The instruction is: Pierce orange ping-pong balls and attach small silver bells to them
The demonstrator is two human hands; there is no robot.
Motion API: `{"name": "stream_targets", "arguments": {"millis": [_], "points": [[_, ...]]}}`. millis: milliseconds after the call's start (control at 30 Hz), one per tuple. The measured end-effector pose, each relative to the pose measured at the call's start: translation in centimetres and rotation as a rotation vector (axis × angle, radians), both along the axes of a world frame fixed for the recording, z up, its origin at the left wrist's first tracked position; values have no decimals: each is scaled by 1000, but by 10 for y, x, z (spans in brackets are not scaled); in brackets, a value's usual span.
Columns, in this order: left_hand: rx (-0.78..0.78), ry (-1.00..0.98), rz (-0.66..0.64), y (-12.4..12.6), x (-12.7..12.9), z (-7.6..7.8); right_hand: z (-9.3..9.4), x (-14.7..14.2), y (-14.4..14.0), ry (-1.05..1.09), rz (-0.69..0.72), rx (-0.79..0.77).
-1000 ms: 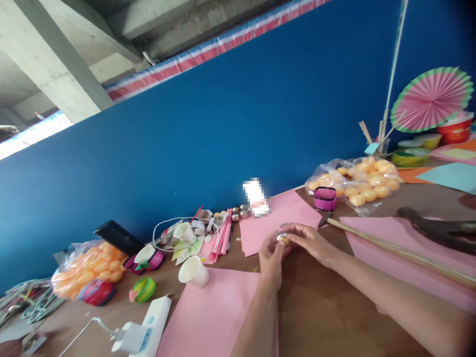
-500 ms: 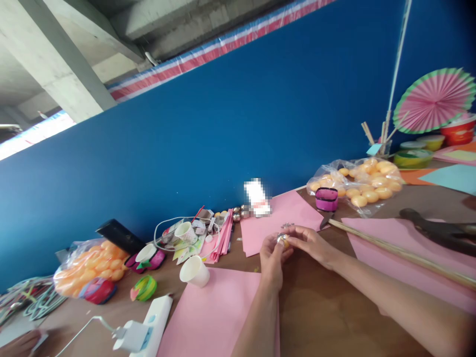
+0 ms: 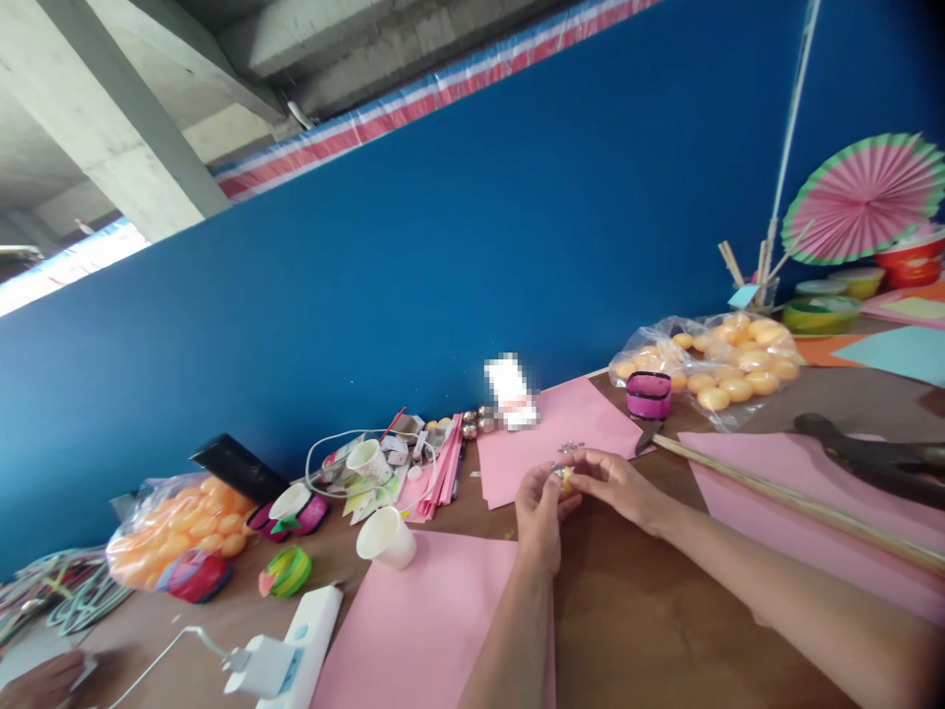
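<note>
Pinching a small orange ball (image 3: 565, 479) between the fingertips of both hands, you hold it just above the brown table (image 3: 650, 630), near the far pink sheet (image 3: 542, 433). Your left hand (image 3: 538, 512) curls up around it from below; your right hand (image 3: 616, 484) closes on it from the side. A white paper cup (image 3: 385, 539) lies tipped to your left, and a bag of orange balls (image 3: 713, 366) sits further right.
</note>
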State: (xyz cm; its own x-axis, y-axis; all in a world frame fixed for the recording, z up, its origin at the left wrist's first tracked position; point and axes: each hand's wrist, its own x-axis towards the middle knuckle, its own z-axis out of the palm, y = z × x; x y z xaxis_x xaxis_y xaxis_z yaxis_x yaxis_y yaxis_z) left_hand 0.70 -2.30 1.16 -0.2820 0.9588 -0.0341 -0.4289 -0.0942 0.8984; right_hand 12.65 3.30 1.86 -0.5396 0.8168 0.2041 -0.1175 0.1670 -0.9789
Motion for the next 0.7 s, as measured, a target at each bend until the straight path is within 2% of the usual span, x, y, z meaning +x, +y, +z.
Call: {"name": "stream_targets", "arguments": {"millis": [200,433,700], "points": [[4,2,-18,0,0,1,0,0,1,16,-6,2],[25,12,-7,-2,3,7,1,-1,-1,-30,8,80],[19,-116,-27,2,-4,0,-1,-2,2,8,0,58]]}}
